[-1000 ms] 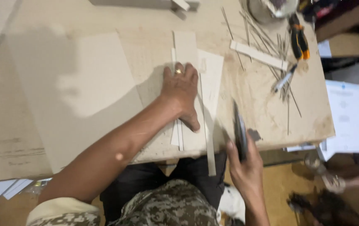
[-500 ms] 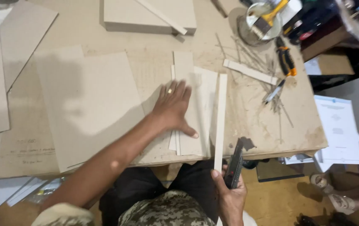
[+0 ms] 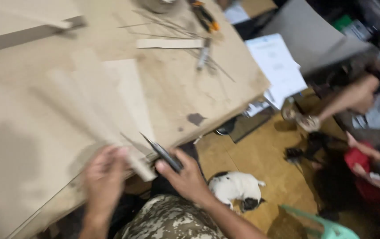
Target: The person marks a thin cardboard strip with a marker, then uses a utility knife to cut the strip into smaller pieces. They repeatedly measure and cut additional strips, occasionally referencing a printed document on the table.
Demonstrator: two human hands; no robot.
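My left hand grips the near end of a long pale cardboard strip, which is blurred with motion and reaches up across the brown work board. My right hand holds a dark utility knife at the board's front edge, its blade pointing up-left toward the strip. A wider pale cardboard piece lies on the board behind the strip.
A loose strip, thin sticks and orange-handled pliers lie at the far right of the board. Papers, a small white and black animal, a green chair and other people's limbs occupy the floor to the right.
The view has swung right and tilted. My left hand has left the flat cardboard and taken hold of a strip's near end. The knife hand has risen to the board's edge.
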